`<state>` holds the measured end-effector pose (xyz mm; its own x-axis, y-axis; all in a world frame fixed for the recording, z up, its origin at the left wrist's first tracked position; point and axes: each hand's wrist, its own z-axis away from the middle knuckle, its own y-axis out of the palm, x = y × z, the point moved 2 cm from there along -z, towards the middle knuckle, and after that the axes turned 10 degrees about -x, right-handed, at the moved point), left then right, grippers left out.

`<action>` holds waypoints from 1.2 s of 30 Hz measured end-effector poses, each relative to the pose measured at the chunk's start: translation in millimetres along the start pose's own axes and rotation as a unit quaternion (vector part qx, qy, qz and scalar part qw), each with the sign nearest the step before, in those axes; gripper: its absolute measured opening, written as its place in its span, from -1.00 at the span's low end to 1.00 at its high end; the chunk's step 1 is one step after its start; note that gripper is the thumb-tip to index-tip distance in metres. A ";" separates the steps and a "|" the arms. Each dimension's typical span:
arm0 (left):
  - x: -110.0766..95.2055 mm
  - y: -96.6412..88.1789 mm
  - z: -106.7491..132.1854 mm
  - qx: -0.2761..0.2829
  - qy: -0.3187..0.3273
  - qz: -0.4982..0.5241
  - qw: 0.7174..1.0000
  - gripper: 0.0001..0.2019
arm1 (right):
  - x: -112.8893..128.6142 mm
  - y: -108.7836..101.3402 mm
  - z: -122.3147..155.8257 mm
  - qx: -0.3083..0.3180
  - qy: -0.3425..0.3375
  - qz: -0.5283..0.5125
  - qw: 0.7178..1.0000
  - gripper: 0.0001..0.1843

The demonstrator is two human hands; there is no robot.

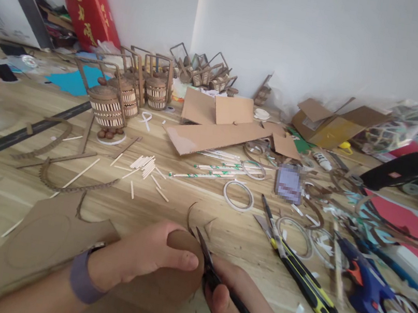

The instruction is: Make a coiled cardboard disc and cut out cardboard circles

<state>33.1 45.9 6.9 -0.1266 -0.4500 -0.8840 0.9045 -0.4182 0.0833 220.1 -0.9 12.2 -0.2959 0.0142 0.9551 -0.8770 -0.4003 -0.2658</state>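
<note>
My left hand (138, 258) pinches a round cardboard disc (179, 272) near the bottom middle, thumb on top of it. A purple band wraps that wrist. My right hand (234, 301) is closed round the black handles of scissors (211, 272), whose blades bite into the disc's right edge. A thin curled cardboard offcut (192, 214) rises just beyond the disc. Under my left forearm lies a cardboard sheet (43, 236) with a round outline on it.
On the wooden floor to the right lie a yellow-black utility knife (307, 286), a blue glue gun (362, 284), tape rings (238, 195) and paper scraps. Farther back are small woven baskets (109, 105), loose sticks (145, 165), flat cardboard pieces (217, 126) and an open box (331, 125).
</note>
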 end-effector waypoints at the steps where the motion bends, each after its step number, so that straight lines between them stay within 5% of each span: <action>1: -0.3 0.0 0.2 0.002 0.003 -0.001 1.000 -0.49 | 0.3 0.6 -0.2 0.003 -0.002 0.003 1.000 -0.18; 8: -1.7 -1.1 0.0 0.007 -0.001 -0.008 1.000 -0.48 | 8.1 1.4 0.7 -0.011 -0.042 0.042 0.998 -0.25; 31: -0.4 -4.4 -0.1 0.012 0.046 -0.055 0.997 -0.56 | -3.1 3.3 0.1 -0.025 -0.009 0.043 0.999 -0.22; 36: 0.3 -3.8 0.3 0.063 0.058 -0.030 0.996 -0.64 | -4.8 3.2 -0.2 -0.023 -0.025 0.057 0.998 -0.23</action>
<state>29.5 47.1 6.5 -0.1251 -0.3295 -0.9358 0.8379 -0.5402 0.0782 218.6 -2.1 6.8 -0.3758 -0.0758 0.9236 -0.8556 -0.3544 -0.3772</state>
